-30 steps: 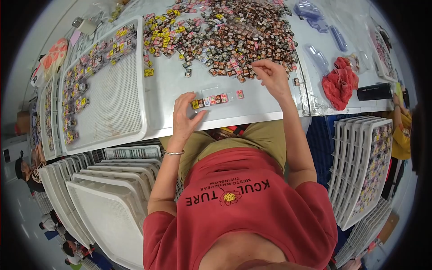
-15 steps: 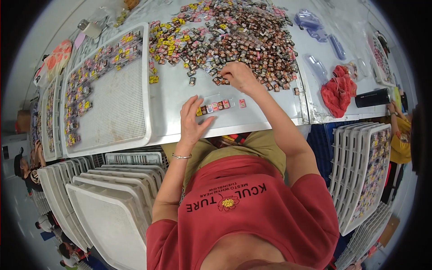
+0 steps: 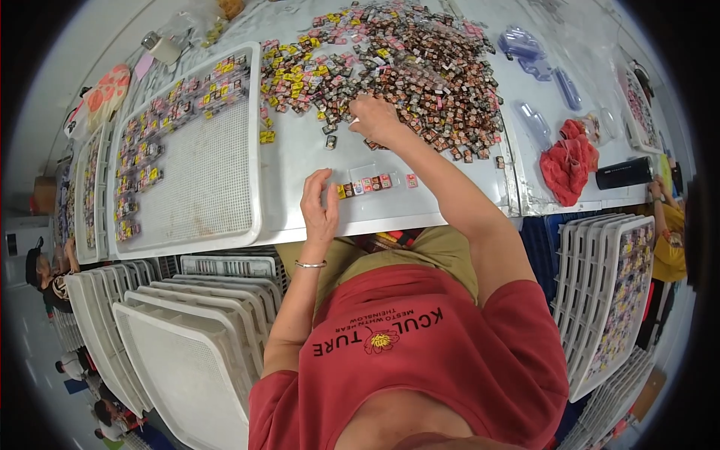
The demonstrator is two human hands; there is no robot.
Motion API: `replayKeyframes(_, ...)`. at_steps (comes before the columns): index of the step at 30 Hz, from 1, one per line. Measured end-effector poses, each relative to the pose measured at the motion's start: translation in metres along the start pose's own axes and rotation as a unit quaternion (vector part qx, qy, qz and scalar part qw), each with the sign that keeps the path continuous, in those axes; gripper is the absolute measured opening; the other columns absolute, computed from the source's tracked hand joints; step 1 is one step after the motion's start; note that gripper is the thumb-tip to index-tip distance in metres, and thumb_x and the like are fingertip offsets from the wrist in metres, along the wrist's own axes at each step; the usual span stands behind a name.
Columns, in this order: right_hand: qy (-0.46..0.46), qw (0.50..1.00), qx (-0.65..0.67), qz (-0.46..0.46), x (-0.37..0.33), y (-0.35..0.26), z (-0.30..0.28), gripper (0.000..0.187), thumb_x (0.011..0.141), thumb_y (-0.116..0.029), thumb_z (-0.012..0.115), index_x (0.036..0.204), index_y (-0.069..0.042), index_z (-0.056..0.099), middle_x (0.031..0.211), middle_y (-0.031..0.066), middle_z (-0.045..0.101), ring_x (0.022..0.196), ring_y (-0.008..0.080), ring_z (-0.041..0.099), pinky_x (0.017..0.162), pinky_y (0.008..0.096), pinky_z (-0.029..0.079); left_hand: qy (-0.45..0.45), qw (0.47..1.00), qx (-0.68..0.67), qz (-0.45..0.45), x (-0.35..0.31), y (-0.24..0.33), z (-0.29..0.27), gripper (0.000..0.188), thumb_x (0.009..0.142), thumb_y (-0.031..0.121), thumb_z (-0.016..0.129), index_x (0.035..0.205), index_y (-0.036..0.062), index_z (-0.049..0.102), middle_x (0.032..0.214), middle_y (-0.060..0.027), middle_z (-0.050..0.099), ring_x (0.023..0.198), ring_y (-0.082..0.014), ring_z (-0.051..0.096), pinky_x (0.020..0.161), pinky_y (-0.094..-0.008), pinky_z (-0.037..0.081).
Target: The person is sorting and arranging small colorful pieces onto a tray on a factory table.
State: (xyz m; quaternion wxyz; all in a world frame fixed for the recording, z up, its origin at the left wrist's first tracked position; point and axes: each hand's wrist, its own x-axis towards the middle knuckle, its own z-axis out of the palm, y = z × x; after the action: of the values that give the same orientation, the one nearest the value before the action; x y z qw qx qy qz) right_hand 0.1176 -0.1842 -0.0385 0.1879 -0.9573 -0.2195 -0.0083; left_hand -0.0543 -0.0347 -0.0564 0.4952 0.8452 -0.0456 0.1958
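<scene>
A big heap of small square wrapped pieces (image 3: pixel 439 82), brown, pink, yellow and grey, covers the back of the white table. At the heap's near left edge is my right hand (image 3: pixel 375 120), its fingers bent down and closed; whatever they hold is hidden. Close to the table's front edge lies a clear plastic case (image 3: pixel 365 184) with a row of several coloured squares in it. Beside its left end my left hand (image 3: pixel 320 208) rests with fingers stretched and thumb apart, gripping nothing. A single pink square (image 3: pixel 412 181) lies just right of the case.
On the left stands a white mesh tray (image 3: pixel 217 161) partly lined with filled cases. To the right lie a red cloth (image 3: pixel 568 169), a black cylinder (image 3: pixel 624 172) and clear plastic shells (image 3: pixel 534 124). Stacked trays (image 3: pixel 176 352) lean below the table. Other people work at both sides.
My right hand has shifted left along the heap's edge. My left hand has drawn its thumb in and moved slightly off the case. The whole view has shifted a little.
</scene>
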Motion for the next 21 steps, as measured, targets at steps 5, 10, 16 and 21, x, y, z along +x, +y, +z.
replayKeyframes(5, 0.015, 1.000, 0.015, -0.018, -0.001, 0.000, 0.012, 0.012, 0.075, -0.013, 0.065, 0.085, -0.006, 0.066, 0.090, 0.0130, 0.064, 0.089, 0.0299, 0.062, 0.078, 0.0407, 0.050, 0.005, 1.000, -0.008, -0.002, 0.000, -0.003, 0.002, 0.024, 0.087, 0.002, 0.055, 0.110, -0.0008, 0.056, 0.108, -0.0103, 0.056, 0.081, -0.0146, 0.055, 0.073, -0.0257, 0.046)
replayKeyframes(10, 0.042, 0.939, 0.342, 0.019, -0.032, 0.025, -0.034, 0.020, 0.077, 0.001, 0.057, 0.095, 0.000, 0.067, 0.084, 0.0117, 0.067, 0.075, 0.0158, 0.063, 0.067, 0.0283, 0.051, 0.004, 0.999, -0.040, -0.023, 0.000, -0.003, -0.002, 0.023, 0.084, 0.001, 0.057, 0.107, -0.0004, 0.058, 0.109, -0.0110, 0.057, 0.086, -0.0180, 0.056, 0.077, -0.0285, 0.047)
replayKeyframes(16, -0.073, 0.958, 0.240, -0.141, -0.075, 0.042, -0.049, 0.025, 0.068, 0.000, 0.066, 0.093, -0.001, 0.068, 0.071, 0.0091, 0.064, 0.062, 0.0169, 0.060, 0.060, 0.0302, 0.049, -0.143, 0.969, 0.096, 0.178, 0.005, 0.037, 0.014, 0.037, 0.077, 0.007, 0.064, 0.113, 0.0012, 0.056, 0.118, -0.0148, 0.054, 0.112, -0.0349, 0.048, 0.097, -0.0430, 0.037)
replayKeyframes(21, -0.203, 0.935, 0.277, -0.093, -0.087, 0.025, -0.039, 0.021, 0.064, -0.001, 0.071, 0.079, 0.001, 0.055, 0.071, 0.0072, 0.060, 0.064, 0.0170, 0.060, 0.060, 0.0281, 0.049, -0.248, 0.931, 0.171, 0.207, -0.002, 0.033, 0.021, 0.051, 0.080, 0.016, 0.063, 0.127, 0.0035, 0.048, 0.133, -0.0142, 0.045, 0.124, -0.0342, 0.040, 0.103, -0.0461, 0.030)
